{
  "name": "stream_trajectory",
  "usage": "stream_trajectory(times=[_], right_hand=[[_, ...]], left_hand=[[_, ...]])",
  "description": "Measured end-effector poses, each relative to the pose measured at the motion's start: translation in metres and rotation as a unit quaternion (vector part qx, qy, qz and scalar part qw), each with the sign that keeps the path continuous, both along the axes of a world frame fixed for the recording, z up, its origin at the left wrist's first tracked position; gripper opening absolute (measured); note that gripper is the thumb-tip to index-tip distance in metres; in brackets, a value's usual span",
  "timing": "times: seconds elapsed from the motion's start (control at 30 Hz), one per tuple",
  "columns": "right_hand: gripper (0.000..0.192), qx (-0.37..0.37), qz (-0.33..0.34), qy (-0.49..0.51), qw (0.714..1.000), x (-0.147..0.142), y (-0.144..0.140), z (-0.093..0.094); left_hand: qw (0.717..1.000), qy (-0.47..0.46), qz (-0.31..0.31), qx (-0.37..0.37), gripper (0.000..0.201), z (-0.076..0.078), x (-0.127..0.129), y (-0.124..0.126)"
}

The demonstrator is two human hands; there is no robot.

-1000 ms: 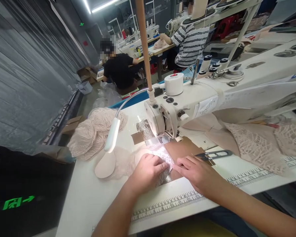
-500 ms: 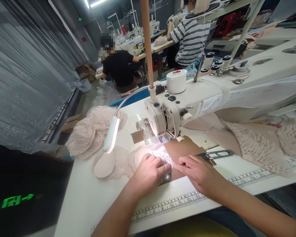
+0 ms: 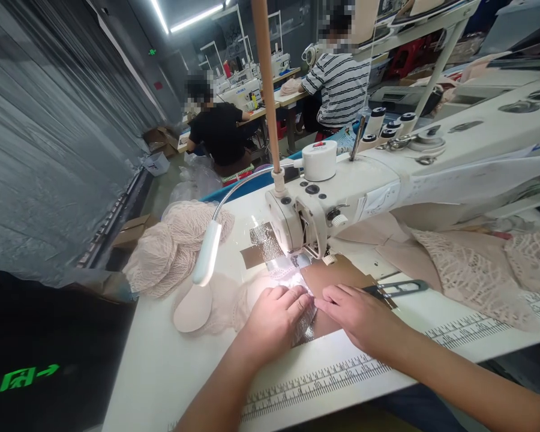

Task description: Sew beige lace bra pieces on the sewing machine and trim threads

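At the far left a heap of beige lace fabric (image 3: 173,246) lies on the white sewing table (image 3: 162,360), near its left edge. Just right of it a white gooseneck lamp (image 3: 207,253) hangs over the table, and below its head a beige foam cup (image 3: 192,308) lies flat on the table.

The left hand (image 3: 272,321) rests palm down on the lace piece (image 3: 292,279) that lies brightly lit in front of the needle area, its fingers together and pressed flat on the cloth, fingertips pointing right toward the other hand. The lace piece runs from under the presser foot of the white sewing machine (image 3: 324,204) toward the near edge, and its near part lies under the left hand. The right hand (image 3: 360,315) lies just right of the left one, fingers extended and close together, fingertips touching the lace edge where it meets a brown cardboard sheet (image 3: 337,273) fixed to the table. The two hands' fingertips almost meet.

Just beyond the right hand, thread snips (image 3: 398,289) lie on the table at the edge of the cardboard. Farther right, more beige lace pieces (image 3: 468,270) are spread under the machine's arm. A printed ruler strip (image 3: 324,378) runs along the near table edge.

In the background a person in a black shirt (image 3: 218,132) and a person in a striped shirt (image 3: 339,87) sit at other machines.
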State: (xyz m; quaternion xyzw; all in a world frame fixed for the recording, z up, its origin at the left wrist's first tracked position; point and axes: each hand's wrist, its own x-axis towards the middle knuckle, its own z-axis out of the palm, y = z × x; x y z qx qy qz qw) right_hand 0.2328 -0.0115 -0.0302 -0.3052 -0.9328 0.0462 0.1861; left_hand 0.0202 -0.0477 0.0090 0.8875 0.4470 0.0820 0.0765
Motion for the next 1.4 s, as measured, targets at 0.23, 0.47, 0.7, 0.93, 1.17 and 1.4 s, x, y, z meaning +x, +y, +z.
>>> stream_trajectory(times=[0.23,0.47,0.7,0.93,1.17,1.4], right_hand=[[0.043,0.013,-0.004,0.032,0.999,0.000,-0.002,-0.009],[0.037,0.034,-0.021,0.056,0.998,-0.004,-0.004,-0.013],[0.037,0.006,-0.036,0.029,0.999,-0.008,0.001,-0.006],[0.030,-0.049,-0.024,-0.073,0.996,-0.019,0.022,0.018],[0.034,-0.021,-0.035,-0.063,0.997,-0.028,0.035,0.015],[0.035,0.041,-0.030,-0.026,0.998,-0.026,0.036,0.006]], left_hand=[[0.999,0.027,0.040,0.001,0.054,-0.004,0.002,0.002],[0.999,0.008,0.047,0.010,0.058,-0.005,0.006,0.004],[0.999,0.013,0.037,0.014,0.058,-0.001,0.003,0.013],[0.999,0.037,0.038,0.011,0.056,-0.002,-0.008,0.035],[0.998,0.047,0.023,0.034,0.049,-0.003,-0.019,0.051],[0.998,0.000,-0.014,0.056,0.032,-0.009,-0.020,0.045]])
